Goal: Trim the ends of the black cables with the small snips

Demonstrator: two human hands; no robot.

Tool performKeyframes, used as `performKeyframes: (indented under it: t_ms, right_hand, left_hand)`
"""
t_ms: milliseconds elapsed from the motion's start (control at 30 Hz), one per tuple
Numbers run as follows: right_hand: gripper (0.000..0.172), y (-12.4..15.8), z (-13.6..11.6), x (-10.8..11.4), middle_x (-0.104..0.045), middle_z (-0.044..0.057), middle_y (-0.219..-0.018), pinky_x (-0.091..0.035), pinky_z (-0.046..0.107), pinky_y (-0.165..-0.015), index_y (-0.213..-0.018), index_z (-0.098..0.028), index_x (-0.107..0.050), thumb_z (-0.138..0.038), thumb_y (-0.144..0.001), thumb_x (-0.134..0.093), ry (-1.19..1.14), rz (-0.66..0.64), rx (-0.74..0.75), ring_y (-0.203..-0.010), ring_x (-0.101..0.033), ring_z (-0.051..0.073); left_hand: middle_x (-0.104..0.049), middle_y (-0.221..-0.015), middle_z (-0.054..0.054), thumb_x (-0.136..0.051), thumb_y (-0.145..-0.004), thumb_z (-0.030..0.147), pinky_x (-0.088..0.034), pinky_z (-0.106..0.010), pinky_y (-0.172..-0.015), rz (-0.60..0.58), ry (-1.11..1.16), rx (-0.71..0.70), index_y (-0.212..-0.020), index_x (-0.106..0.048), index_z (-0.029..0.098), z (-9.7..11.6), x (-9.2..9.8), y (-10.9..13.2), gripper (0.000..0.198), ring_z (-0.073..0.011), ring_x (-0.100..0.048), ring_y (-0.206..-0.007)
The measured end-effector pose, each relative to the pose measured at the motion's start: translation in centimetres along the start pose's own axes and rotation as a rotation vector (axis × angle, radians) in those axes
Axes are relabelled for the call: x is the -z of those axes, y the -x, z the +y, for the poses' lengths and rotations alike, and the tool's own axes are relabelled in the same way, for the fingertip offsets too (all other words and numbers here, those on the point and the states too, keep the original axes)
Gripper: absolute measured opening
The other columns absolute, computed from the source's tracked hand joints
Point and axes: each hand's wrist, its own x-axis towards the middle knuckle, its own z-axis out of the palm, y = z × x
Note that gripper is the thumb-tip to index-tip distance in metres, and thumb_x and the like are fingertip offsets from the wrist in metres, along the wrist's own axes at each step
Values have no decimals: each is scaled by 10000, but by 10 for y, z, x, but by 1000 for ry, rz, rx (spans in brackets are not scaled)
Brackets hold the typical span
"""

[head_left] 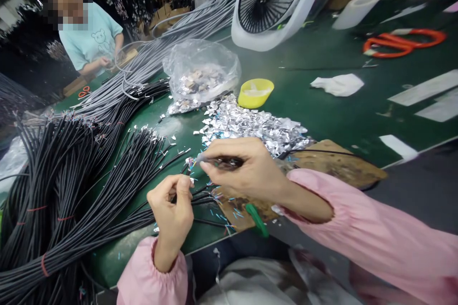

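Note:
My left hand (pixel 173 207) is closed in a pinch around a black cable (pixel 188 170), just below its stripped end. Thin coloured wires (pixel 193 162) and a bit of silver foil show at that end. My right hand (pixel 246 167) comes in from the right, thumb and fingertips pressed together at those wires. A dark patch shows inside its grip, and I cannot make out what it is. Below the hands, more black cables (pixel 143 219) run to a wooden board (pixel 229 205) strewn with blue wire scraps. A green-handled tool (pixel 256 220) lies at the board's near edge.
Behind my hands is a heap of foil scraps (pixel 257 126), with a yellow cup (pixel 255 93) and a clear bag (pixel 203 69). Bundled black cables (pixel 53 167) fill the left. A fan (pixel 275 5), orange-handled scissors (pixel 404 43) and a person (pixel 91 38) are farther back.

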Motion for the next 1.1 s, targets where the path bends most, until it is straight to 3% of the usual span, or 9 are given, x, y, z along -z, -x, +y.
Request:
performKeyframes:
  t_ms: [400, 800, 1100]
  right_hand:
    - [154, 0, -2, -1, -554, -1, -524, -358, 199, -428, -614, -145, -643, -141, -715, -526, -14, -10, -51, -460, -461, 76]
    - [161, 1, -1, -2, -549, 3, -526, -357, 197, -448, -602, -125, -639, -126, -716, -525, -15, -19, -58, -472, -461, 75]
    - [135, 3, 2, -6, -567, -6, -556, -366, 198, -479, -622, -131, -650, -104, -683, -532, -18, -137, -50, -496, -473, 77]
  left_hand:
    - [-577, -508, 2, -542, -800, 365, -377, -196, -429, 16, -65, -22, -626, -632, 169, 1, -1, 0, 277, -97, -507, -437]
    - [-580, -533, 7, -545, -811, 347, -355, -189, -427, 17, -43, -27, -653, -637, 168, -1, -3, 1, 256, -91, -516, -458]
    - [-446, -429, 64, -505, -849, 409, -273, -153, -333, -44, 203, 107, -633, -566, 164, -3, -1, -1, 332, -42, -393, -321]
